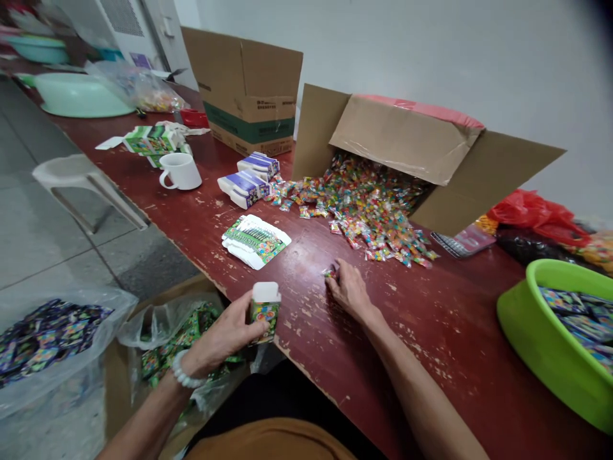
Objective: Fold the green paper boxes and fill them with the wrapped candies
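Observation:
My left hand [225, 335] is closed around a small open carton [265, 310], held upright at the near edge of the red table [431, 332]. On the tabletop my right hand [348, 289] lies with its fingers pinched on a few small wrapped candies [329, 273]. Beyond it, a big heap of colourful wrapped candies [378, 217] spills from a cardboard box [416, 147] tipped on its side. A stack of flat green cartons [255, 240] lies just left of my right hand.
A white mug [181, 171], purple-white boxes [249, 179], green boxes [152, 140] and an upright cardboard box [246, 96] stand farther back. A green basin [560, 345] with filled packets sits at right. Plastic bags of packets [48, 338] lie on the floor at left, beside a white stool [76, 176].

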### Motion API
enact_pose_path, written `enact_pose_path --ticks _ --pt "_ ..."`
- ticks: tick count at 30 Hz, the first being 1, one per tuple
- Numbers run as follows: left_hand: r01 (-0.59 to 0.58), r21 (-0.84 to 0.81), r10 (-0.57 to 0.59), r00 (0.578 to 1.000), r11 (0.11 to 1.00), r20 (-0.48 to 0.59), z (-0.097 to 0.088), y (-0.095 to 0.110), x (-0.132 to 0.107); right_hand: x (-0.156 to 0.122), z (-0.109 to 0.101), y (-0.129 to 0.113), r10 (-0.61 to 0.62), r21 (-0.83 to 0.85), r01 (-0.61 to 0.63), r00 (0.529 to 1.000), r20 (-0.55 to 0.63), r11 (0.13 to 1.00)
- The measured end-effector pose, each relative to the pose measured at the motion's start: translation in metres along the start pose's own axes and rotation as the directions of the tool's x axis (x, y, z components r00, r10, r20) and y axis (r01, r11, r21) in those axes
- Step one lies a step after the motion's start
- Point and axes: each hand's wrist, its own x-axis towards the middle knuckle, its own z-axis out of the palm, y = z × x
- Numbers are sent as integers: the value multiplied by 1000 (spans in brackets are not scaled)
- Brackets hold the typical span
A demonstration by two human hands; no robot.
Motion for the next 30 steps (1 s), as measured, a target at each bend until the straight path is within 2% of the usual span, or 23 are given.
enact_pose_path --ticks 2,4,8,10,12,13,14,17,21,23,25,27,30 --pt "29 -243 -20 999 970 38 4 5 1 -5 -7 2 29 79 -32 999 43 996" --pt "76 -371 -49 995 926 82 9 10 1 -5 -13 3 59 165 -71 995 75 984" --pt "141 -382 -91 985 913 145 21 18 2 -7 -26 -10 135 367 -164 985 104 916" --pt "147 -362 -89 981 921 173 30 20 3 -13 -33 -28 162 546 -190 982 100 816" --pt "128 -338 -64 979 932 196 41 22 3 -22 -38 -49 179 796 -186 979 99 576" --pt "110 -328 -43 978 938 205 47 23 3 -27 -40 -59 168 852 -174 980 102 494" --pt "92 -320 -24 977 943 213 52 24 3 -32 -41 -68 154 879 -155 984 94 450" --pt "65 -310 2 977 948 213 65 28 2 -44 -37 -82 151 865 -123 987 56 486" --pt "59 -314 -6 986 948 167 73 31 2 -52 -32 -75 157 796 -135 986 50 590" --pt "58 -321 -12 990 945 142 74 32 1 -52 -34 -68 49 750 -81 997 65 656" --pt "46 -359 1 992 932 129 73 32 1 -50 -40 -62 -96 706 43 995 36 707" --pt "28 -410 34 989 912 142 72 32 0 -48 -45 -60 -216 662 161 976 1 732" --pt "22 -441 64 982 897 180 72 30 0 -46 -51 -62 -332 592 250 943 33 767"
